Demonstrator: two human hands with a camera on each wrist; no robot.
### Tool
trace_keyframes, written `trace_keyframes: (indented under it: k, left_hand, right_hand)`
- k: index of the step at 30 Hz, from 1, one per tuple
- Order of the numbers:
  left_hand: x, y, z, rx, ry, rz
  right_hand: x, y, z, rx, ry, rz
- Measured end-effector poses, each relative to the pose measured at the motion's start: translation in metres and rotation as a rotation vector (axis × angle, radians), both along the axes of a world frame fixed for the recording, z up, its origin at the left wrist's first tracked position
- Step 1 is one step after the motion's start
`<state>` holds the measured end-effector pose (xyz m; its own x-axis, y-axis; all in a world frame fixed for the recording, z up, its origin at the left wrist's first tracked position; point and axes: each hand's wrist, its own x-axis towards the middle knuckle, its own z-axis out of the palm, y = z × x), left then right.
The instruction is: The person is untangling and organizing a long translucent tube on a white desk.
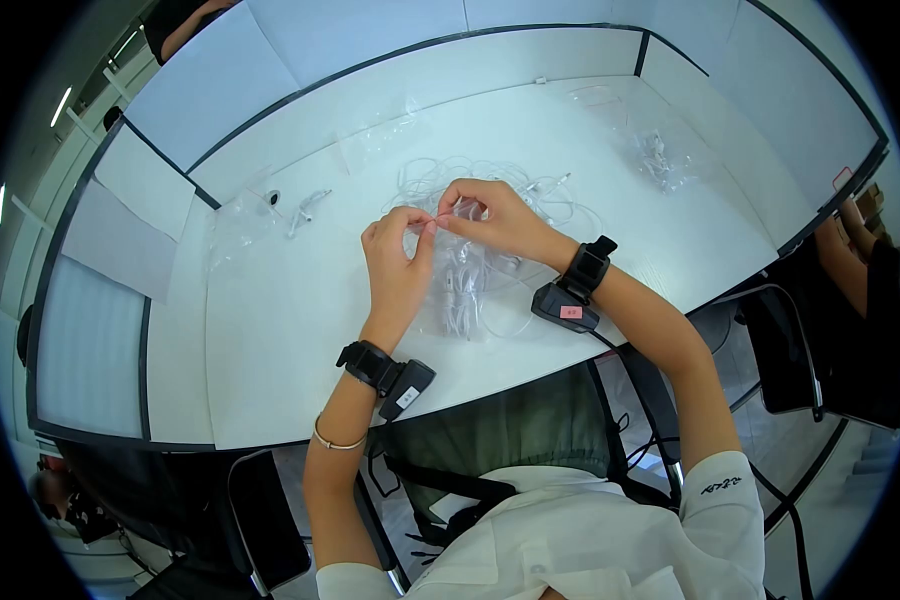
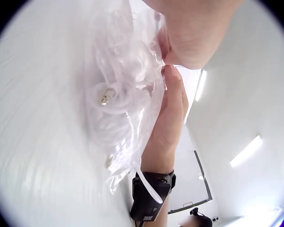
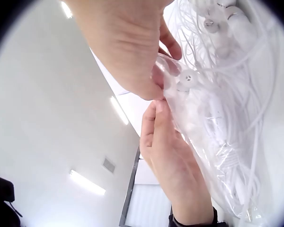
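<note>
A clear plastic bag [image 1: 460, 290] with coiled white earphones inside hangs between the two hands over the table, near its front edge. The left hand [image 1: 397, 265] pinches the bag's upper edge between thumb and fingers. Right beside it, the right hand [image 1: 505, 222] pinches the same edge, the fingertips of both hands meeting. In the left wrist view, a gold-tipped plug [image 2: 105, 98] shows in the bag [image 2: 132, 123]. The right wrist view shows a white earbud [image 3: 188, 79] close by the pinched edge and bundled white cable [image 3: 227, 151] through the plastic.
Loose white earphone cables [image 1: 455, 172] lie tangled just behind the hands. Another clear bag with white cable [image 1: 658, 158] is at the back right. On the left are a short white cable [image 1: 308, 210] and a small dark round piece [image 1: 274, 198]. White partitions [image 1: 530, 60] enclose the table.
</note>
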<state>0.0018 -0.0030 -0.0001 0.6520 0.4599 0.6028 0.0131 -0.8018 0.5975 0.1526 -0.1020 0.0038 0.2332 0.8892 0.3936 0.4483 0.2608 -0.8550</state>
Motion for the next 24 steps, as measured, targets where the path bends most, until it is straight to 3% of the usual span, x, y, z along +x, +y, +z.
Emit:
trace_keyframes:
  k: [5, 24]
  left_hand:
    - [0.0014, -0.0017, 0.0038, -0.023, -0.090, 0.020]
    - [0.0001, -0.0019, 0.0018, -0.056, -0.021, -0.003]
  right_hand:
    - [-0.0018, -0.0002, 0.0005, 0.058, 0.032, -0.013]
    - [0.0016, -0.0004, -0.0005, 0.021, -0.072, -0.022]
